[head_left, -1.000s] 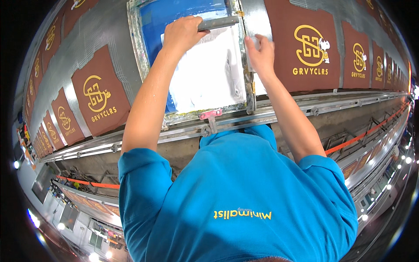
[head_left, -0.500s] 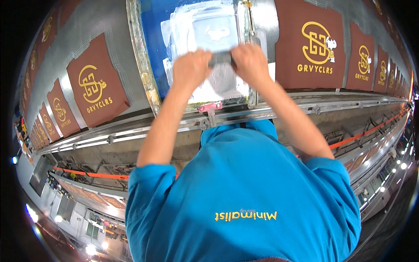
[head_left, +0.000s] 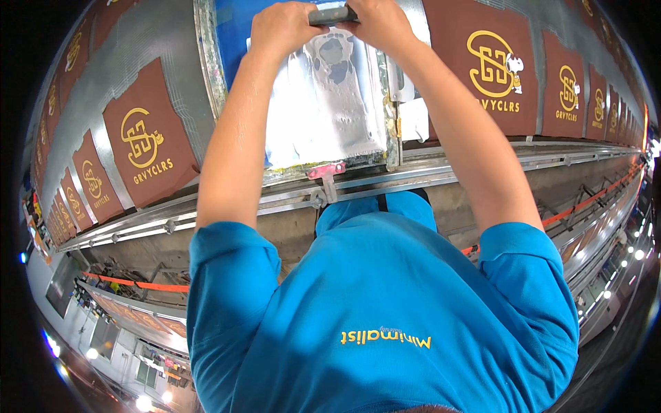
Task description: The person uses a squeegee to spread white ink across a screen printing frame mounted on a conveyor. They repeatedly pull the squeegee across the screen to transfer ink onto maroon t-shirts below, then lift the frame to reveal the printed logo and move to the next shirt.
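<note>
Both my hands grip the dark bar of a squeegee [head_left: 332,15] near the top of the view. My left hand [head_left: 284,29] is wrapped round its left end, my right hand [head_left: 383,25] round its right end. Under them lies a framed printing screen [head_left: 211,58] with a blue border area. White ink [head_left: 292,131] covers much of its mesh, and a greyish smeared strip with a darker figure shape shows just below the squeegee. Where the squeegee's blade meets the mesh is hidden behind my hands.
Brown fabric panels [head_left: 147,131] with yellow printing lie in a row along the grey table on the left; similar brown panels [head_left: 499,65] continue on the right. A metal rail [head_left: 427,180] runs along the near edge, with a pink-topped clamp [head_left: 326,170] at the screen.
My hands and the squeegee have moved away from my body, toward the far part of the screen. More of the near mesh is uncovered, and my arms are stretched further out.
</note>
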### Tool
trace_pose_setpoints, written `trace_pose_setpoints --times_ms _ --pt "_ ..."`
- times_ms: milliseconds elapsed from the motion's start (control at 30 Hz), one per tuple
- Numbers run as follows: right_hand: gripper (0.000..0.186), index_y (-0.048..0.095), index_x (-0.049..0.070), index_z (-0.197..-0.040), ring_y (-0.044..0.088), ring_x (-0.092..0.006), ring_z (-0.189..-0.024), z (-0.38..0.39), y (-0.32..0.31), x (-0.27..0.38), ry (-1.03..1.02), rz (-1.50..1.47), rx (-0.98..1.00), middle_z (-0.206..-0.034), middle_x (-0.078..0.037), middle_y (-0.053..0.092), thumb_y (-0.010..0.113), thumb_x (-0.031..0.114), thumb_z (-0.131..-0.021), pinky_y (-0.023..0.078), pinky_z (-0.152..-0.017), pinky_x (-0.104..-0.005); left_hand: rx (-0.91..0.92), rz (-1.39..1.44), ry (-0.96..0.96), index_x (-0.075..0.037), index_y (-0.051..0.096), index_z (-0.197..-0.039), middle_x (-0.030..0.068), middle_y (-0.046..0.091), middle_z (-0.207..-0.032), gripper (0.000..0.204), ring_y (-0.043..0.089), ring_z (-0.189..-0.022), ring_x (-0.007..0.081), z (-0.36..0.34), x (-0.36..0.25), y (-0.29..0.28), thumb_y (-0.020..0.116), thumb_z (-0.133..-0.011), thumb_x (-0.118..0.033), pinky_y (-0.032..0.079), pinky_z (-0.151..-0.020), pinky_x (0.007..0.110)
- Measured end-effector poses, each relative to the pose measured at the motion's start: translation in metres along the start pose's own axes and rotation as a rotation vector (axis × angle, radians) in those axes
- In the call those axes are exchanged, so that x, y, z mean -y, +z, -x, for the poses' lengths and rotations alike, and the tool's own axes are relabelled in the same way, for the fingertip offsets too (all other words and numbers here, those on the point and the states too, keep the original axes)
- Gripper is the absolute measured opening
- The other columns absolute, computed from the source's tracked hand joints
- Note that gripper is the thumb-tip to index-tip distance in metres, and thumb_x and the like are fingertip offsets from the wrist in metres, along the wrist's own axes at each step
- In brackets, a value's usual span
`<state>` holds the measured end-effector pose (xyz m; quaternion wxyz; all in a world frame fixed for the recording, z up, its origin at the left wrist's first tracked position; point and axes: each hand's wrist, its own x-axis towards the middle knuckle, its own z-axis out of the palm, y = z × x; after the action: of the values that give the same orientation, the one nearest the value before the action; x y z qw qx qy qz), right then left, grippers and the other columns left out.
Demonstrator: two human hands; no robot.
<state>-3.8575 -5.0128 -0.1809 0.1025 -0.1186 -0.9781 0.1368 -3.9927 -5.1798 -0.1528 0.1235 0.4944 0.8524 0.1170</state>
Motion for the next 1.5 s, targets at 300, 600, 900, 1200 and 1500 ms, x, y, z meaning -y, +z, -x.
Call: trace_pose_setpoints --times_ms 300,600,900,1200,1500 --pt "0.034 0.068 0.005 -0.103 0.062 -0.0333 -0.090 0.189 -0.020 0.091 0.036 -0.168 0.001 -0.094 -0.012 0.065 0.083 0.015 -0.074 0.050 -0.083 -0.0440 -0.043 0.163 0.044 -0.013 0.076 -0.107 0.0040 0.072 -0.102 0.037 0.070 -0.095 0.0273 0.179 -0.064 0.046 0.080 -0.071 -0.008 0.057 -0.082 0.041" --pt "0.048 0.065 0.008 -0.132 0.066 -0.0375 -0.105 0.127 -0.003 0.010 0.683 -0.315 -0.320 -0.111 -0.019 0.071 0.072 0.038 -0.095 0.050 -0.095 -0.0494 0.174 0.231 0.155 -0.015 0.072 -0.130 0.0139 0.072 -0.127 0.050 0.069 -0.114 0.0341 0.200 -0.066 0.041 0.078 -0.081 -0.013 0.053 -0.100 0.044" --pt "0.036 0.070 0.014 -0.124 0.072 -0.0302 -0.086 0.122 0.004 0.025 0.939 -0.626 -0.306 -0.091 -0.014 0.075 0.069 0.034 -0.094 0.055 -0.081 -0.0435 0.279 0.123 0.086 -0.020 0.074 -0.127 0.0126 0.078 -0.105 0.040 0.074 -0.096 0.0343 0.060 -0.038 -0.041 0.075 -0.087 -0.025 0.057 -0.085 0.045" --pt "0.041 0.069 0.012 -0.126 0.070 -0.0290 -0.081 0.124 -0.010 0.024 0.880 -0.691 -0.319 -0.087 -0.015 0.073 0.070 0.036 -0.093 0.054 -0.077 -0.0433 -0.219 0.183 0.301 -0.011 0.072 -0.128 0.0113 0.073 -0.127 0.056 0.068 -0.116 0.0339 0.147 -0.044 0.042 0.078 -0.073 -0.010 0.053 -0.098 0.046" --pt "0.042 0.068 0.008 -0.127 0.052 -0.0100 -0.060 0.083 -0.042 0.098 0.804 -0.783 -0.406 -0.067 0.001 0.059 0.071 0.039 -0.097 0.044 -0.061 -0.0325 -0.163 0.295 0.197 -0.013 0.067 -0.138 0.0072 0.064 -0.144 0.073 0.058 -0.133 0.0281 0.289 -0.046 0.016 0.083 -0.068 -0.008 0.042 -0.112 0.045"
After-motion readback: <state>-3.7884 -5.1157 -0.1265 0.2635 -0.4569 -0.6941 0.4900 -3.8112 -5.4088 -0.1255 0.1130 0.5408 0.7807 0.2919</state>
